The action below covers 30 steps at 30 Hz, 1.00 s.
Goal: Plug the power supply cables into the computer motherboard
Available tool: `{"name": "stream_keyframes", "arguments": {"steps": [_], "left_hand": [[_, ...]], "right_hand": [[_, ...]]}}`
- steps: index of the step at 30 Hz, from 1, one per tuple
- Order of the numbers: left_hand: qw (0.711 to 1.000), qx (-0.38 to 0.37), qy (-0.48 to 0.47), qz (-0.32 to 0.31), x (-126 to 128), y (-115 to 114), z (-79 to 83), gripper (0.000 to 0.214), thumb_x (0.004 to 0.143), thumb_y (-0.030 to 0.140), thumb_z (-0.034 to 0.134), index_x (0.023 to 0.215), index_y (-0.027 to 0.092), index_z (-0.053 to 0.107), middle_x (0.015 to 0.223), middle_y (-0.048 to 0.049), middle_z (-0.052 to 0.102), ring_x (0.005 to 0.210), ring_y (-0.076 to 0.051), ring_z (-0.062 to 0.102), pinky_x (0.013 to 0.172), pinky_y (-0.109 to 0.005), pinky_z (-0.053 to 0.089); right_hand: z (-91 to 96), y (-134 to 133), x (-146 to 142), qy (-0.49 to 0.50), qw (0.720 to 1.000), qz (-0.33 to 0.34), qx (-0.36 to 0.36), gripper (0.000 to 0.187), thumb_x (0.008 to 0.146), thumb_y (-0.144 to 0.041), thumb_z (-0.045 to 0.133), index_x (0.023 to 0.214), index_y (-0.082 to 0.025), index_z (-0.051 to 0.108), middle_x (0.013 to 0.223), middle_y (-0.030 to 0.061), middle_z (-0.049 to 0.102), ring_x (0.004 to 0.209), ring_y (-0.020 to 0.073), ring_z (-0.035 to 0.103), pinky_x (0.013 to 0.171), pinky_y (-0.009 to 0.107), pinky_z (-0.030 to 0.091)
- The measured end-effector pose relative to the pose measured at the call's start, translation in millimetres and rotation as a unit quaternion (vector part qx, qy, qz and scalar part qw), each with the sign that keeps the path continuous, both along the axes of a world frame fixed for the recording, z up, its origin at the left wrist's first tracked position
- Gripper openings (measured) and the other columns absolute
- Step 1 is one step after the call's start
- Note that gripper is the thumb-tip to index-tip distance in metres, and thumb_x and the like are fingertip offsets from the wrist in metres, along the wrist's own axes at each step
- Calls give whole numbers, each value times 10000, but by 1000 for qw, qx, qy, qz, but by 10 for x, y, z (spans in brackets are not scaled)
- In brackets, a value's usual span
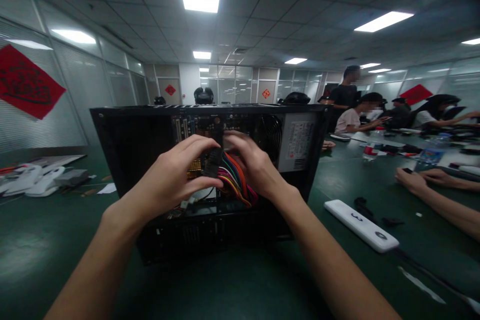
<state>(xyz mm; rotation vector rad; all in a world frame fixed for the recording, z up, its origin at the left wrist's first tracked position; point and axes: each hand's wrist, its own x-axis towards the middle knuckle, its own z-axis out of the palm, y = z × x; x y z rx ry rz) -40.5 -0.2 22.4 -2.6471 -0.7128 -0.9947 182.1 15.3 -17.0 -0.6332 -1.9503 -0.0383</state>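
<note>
Looking in remotely, I have the left hand [174,170] pinching the wide black plastic connector [212,162] in a closed grip, at the open side of the black metal computer case [240,230] standing on the dark green tabletop [56,245]. My right hand [257,160] curves beside the bundle of multicoloured cables [240,177] running from that connector, but it is partly blurred, so I cannot tell whether its grip is closed on them. A long white plastic bar [362,225] marked 3 lies right of the case.
</note>
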Motion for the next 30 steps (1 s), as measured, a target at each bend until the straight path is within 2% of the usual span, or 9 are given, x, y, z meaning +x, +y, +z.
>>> {"name": "stream_keyframes", "arguments": {"steps": [2, 4, 6, 9, 13, 17, 21, 26, 30], "left_hand": [[999, -32, 7, -3, -15, 77, -42, 566, 865, 505, 657, 1323, 195, 537, 1293, -122, 597, 1183, -267, 593, 1001, -403, 517], [998, -57, 16, -12, -28, 173, -101, 559, 865, 519, 651, 1316, 204, 553, 1291, -117, 608, 1190, -272, 594, 1008, -415, 517], [998, -61, 3, -9, -28, 269, -169, 558, 852, 509, 671, 1300, 194, 563, 1250, -115, 631, 1155, -271, 616, 999, -423, 525], [999, -21, -33, 10, 9, 378, -273, 491, 853, 434, 696, 1245, 165, 574, 1159, -110, 656, 1058, -253, 656, 941, -411, 554], [1000, 27, 7, -1, 125, 470, -418, 196, 913, 257, 626, 1082, 157, 641, 1078, -100, 678, 1006, -228, 671, 892, -371, 572], [1000, 19, 3, 0, 248, 586, -597, 190, 913, 138, 576, 1075, 169, 671, 1133, -100, 679, 1071, -221, 665, 956, -368, 554], [998, -34, -40, 46, 312, 708, -762, 201, 910, 177, 584, 1074, 203, 698, 1114, -80, 712, 1048, -225, 683, 961, -382, 547], [987, -83, -72, 113, 359, 752, -856, 192, 898, 226, 602, 1055, 204, 709, 1087, -73, 739, 1017, -233, 697, 942, -386, 545], [992, -87, -10, 95, 438, 782, -854, 216, 906, 204, 572, 1044, 200, 739, 1104, -86, 733, 1022, -231, 694, 942, -367, 539]], "right_hand": [[-83, 65, 13, -78, 994, -29, 77, 361, 1010, -219, 429, 1346, -243, 559, 1496, 102, 442, 1348, 210, 462, 1086, 398, 450], [-129, 83, 15, -138, 983, -35, 117, 352, 1018, -206, 415, 1317, -244, 598, 1466, 100, 476, 1360, 218, 449, 1089, 395, 454], [-152, 86, 12, -171, 976, -48, 129, 334, 1019, -205, 422, 1278, -211, 634, 1368, 119, 557, 1298, 226, 506, 1072, 389, 468], [-192, 106, 15, -180, 973, -103, 96, 326, 1009, -184, 438, 1268, -176, 636, 1282, 136, 600, 1212, 227, 563, 1034, 379, 492], [-293, 153, 52, -205, 967, -153, 12, 327, 987, -145, 461, 1276, -171, 611, 1228, 131, 610, 1167, 222, 585, 983, 345, 504], [-380, 190, 108, -226, 947, -216, -67, 322, 984, -158, 469, 1279, -182, 597, 1204, 118, 608, 1108, 214, 608, 908, 302, 496], [-410, 226, 143, -276, 917, -263, -119, 293, 984, -169, 456, 1233, -191, 609, 1170, 110, 618, 1045, 211, 625, 852, 295, 480], [-444, 304, 227, -300, 903, -276, -138, 228, 960, -138, 468, 1100, -154, 648, 1124, 113, 636, 1011, 206, 637, 826, 280, 471], [-452, 326, 310, -299, 904, -274, -137, 214, 929, -127, 503, 1078, -145, 655, 1130, 113, 640, 1006, 217, 646, 804, 282, 477]]}}
